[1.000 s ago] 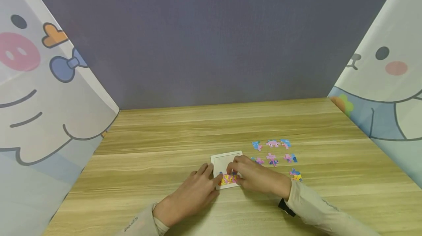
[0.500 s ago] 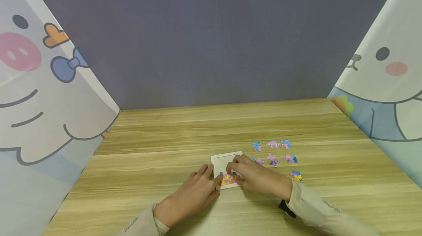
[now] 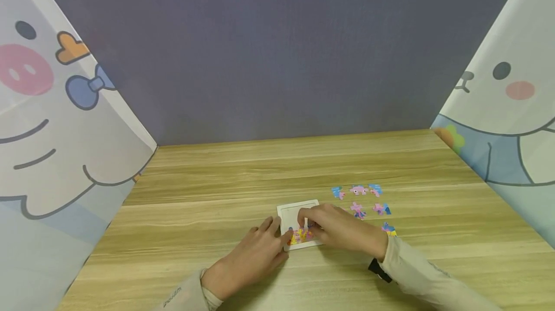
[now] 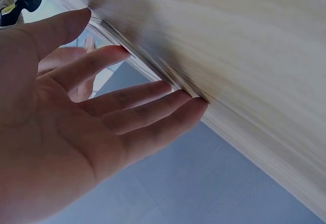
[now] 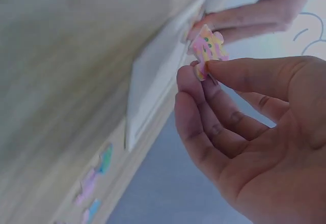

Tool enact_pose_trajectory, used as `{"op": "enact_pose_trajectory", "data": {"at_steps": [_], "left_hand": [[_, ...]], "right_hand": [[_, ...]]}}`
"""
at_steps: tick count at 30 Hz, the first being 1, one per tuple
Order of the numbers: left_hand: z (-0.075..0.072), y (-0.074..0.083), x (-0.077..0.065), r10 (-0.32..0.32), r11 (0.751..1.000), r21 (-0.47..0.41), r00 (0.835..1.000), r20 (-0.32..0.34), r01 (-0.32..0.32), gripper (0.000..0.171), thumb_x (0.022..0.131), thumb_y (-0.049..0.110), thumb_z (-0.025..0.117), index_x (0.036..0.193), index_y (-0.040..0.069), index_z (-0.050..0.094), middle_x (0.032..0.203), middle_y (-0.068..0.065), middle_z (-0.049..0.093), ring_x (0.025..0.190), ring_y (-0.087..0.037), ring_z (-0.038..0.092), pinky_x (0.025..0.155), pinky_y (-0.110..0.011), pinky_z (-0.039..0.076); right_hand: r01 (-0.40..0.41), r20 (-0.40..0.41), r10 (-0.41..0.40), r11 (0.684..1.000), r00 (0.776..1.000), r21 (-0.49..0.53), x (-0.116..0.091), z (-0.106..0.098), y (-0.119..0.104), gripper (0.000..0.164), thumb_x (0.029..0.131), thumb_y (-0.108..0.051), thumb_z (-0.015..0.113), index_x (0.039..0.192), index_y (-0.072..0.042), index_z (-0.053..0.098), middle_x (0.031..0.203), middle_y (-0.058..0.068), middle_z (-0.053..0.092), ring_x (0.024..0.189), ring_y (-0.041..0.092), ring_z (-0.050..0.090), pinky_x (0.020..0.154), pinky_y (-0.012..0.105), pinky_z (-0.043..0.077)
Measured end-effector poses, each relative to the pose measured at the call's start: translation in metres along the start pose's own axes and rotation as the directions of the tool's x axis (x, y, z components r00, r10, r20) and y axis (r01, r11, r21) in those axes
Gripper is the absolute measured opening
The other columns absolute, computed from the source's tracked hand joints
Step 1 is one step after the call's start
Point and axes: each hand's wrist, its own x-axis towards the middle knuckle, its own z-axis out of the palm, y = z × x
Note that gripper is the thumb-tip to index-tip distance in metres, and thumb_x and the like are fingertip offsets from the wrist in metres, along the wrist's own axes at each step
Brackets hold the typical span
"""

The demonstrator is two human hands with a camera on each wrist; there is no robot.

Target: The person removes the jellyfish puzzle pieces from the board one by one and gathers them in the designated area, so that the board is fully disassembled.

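A small white puzzle tray (image 3: pixel 291 213) lies on the table with a row of yellow and pink jigsaw pieces (image 3: pixel 299 236) along its near side. My left hand (image 3: pixel 249 258) rests at the tray's left edge, one finger reaching over the near row; in the left wrist view its fingers (image 4: pixel 153 117) are fairly straight. Over the tray's right side, my right hand (image 3: pixel 342 229) pinches a jigsaw piece (image 5: pixel 208 46), pink and yellow with green dots, between thumb and fingers. The right wrist view has this piece raised off the tray; the hand mostly hides it in the head view.
Loose jigsaw pieces lie right of the tray: a far row with a pink-faced piece (image 3: pixel 358 190), a middle row with a pink and blue piece (image 3: pixel 381 209), and a yellow and blue piece (image 3: pixel 389 230) nearer. A grey panel (image 3: pixel 277 60) stands behind the table.
My right hand has shifted slightly right and lifted a little, now covering a loose piece in the middle row. My left hand has stayed in place.
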Motion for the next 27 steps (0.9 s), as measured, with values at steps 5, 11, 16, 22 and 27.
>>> {"op": "enact_pose_trajectory", "data": {"at_steps": [5,11,16,22,27], "left_hand": [[0.000,-0.001,0.000,-0.001,1.000,-0.004,1.000,-0.001,0.001,0.039,0.092,0.032,0.073,0.127,0.014,0.069,0.109,-0.011,0.058,0.100,-0.026,0.063,0.063,-0.027,0.056],[0.000,0.001,0.000,-0.019,1.000,-0.017,0.999,0.025,0.020,0.040,0.092,0.032,0.072,0.129,0.016,0.068,0.118,-0.015,0.060,0.107,-0.030,0.063,0.067,-0.031,0.058],[0.000,0.004,0.000,-0.024,0.999,-0.020,0.998,0.057,0.025,0.042,0.093,0.032,0.071,0.131,0.016,0.067,0.126,-0.019,0.060,0.111,-0.031,0.061,0.069,-0.035,0.058],[0.001,0.003,0.001,-0.024,1.000,-0.007,1.000,0.020,0.024,0.041,0.091,0.033,0.073,0.129,0.017,0.068,0.118,-0.014,0.060,0.099,-0.022,0.058,0.060,-0.027,0.053],[0.002,0.003,0.001,-0.030,0.999,-0.031,0.999,0.013,0.031,0.041,0.091,0.032,0.073,0.129,0.016,0.069,0.119,-0.015,0.060,0.100,-0.022,0.058,0.062,-0.027,0.054]], "right_hand": [[0.004,-0.034,-0.004,1.000,0.999,0.026,0.002,-0.009,0.001,0.028,0.086,0.013,0.058,0.096,-0.013,0.063,0.076,-0.002,0.065,0.063,-0.001,0.050,0.057,0.018,0.047],[0.015,-0.050,-0.013,0.998,0.999,0.057,-0.002,-0.013,0.003,0.026,0.088,0.013,0.058,0.097,-0.012,0.062,0.078,-0.002,0.064,0.063,0.000,0.049,0.057,0.018,0.047],[-0.016,-0.055,0.020,0.998,0.998,0.065,-0.015,-0.016,0.005,0.025,0.089,0.009,0.061,0.097,-0.015,0.064,0.078,-0.005,0.064,0.067,-0.001,0.053,0.060,0.019,0.049],[-0.023,-0.100,0.026,0.999,0.995,0.031,-0.026,-0.024,0.010,0.027,0.088,0.011,0.062,0.097,-0.014,0.064,0.074,-0.008,0.060,0.062,-0.002,0.046,0.056,0.019,0.047],[-0.022,-0.134,0.019,1.000,0.991,-0.022,-0.035,-0.028,0.014,0.026,0.086,0.011,0.066,0.096,-0.012,0.065,0.074,-0.008,0.059,0.063,-0.002,0.045,0.056,0.018,0.046]]}}
